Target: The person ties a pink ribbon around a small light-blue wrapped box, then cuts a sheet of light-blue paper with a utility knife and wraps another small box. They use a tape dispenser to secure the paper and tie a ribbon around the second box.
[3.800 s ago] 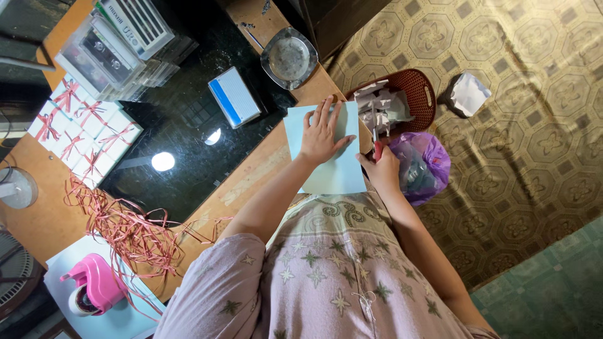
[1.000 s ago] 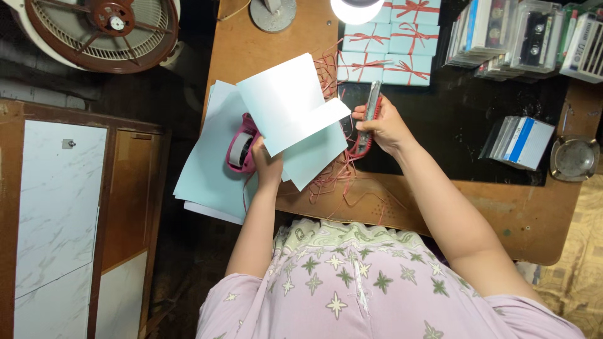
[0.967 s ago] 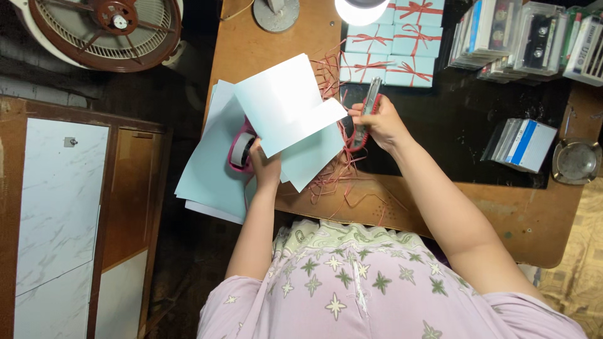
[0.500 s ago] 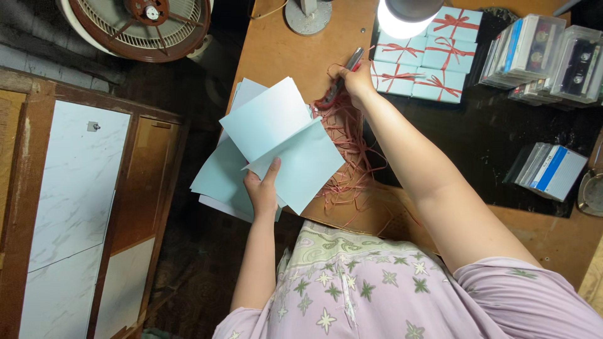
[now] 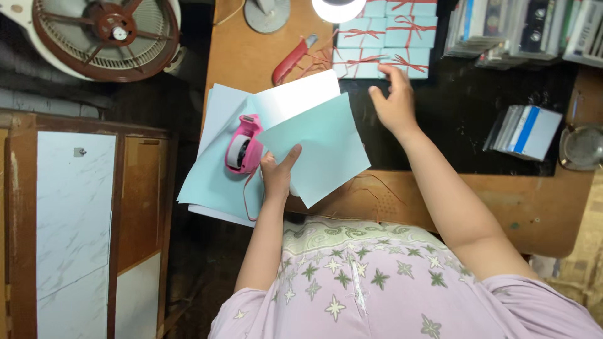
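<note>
Left hand pinches light-blue paper sheets, thumb on top. Right hand, fingers spread and empty, hovers at 2 o'clock from them. Red cutter lies at 11 o'clock, near ribboned boxes.

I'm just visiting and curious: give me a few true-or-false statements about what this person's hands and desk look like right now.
1. The left hand holds pale blue paper sheets. True.
2. The right hand grips the red cutter. False: the cutter lies on the desk, apart from the open hand.
3. The pink tape dispenser sits on a stack of paper. True.
4. The small boxes are tied with green ribbon. False: the ribbon is red.
</note>
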